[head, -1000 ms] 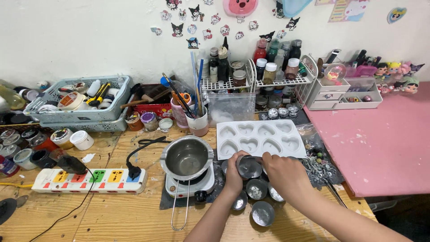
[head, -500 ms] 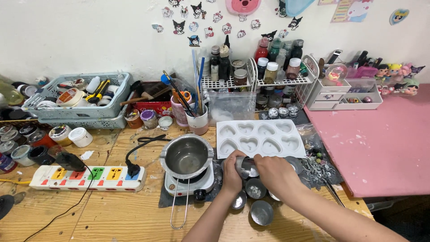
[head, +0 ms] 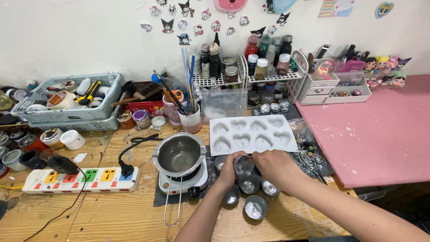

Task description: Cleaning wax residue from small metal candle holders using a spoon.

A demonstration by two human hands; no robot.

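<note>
The head view shows a small round metal cup (head: 244, 165) held tilted between the person's two hands, just in front of the near edge of a white silicone mould with heart-shaped cavities (head: 251, 133). The left hand (head: 227, 170) curls its fingers around the cup's left side, and the right hand (head: 274, 166) pinches its right rim between thumb and fingertips. The cup's contents cannot be made out.

More small metal cups (head: 255, 207) stand close below the hands on a dark mat; one holds something pale. To the left, touching the mat, a steel melting pot (head: 178, 154) sits on a small white hotplate (head: 184, 181), its wire handle pointing toward the person. Further left lies a white power strip with coloured sockets (head: 80, 178). Behind the mould stand a cup of brushes and sticks (head: 190, 117) and a wire rack of bottles and jars (head: 251, 67). A pink table (head: 376, 134) fills the right.

Judging from the grip, the step in hand is handling one cup beside the mould. Any further move would call for both hands keeping it steady, well clear of its neighbours.
</note>
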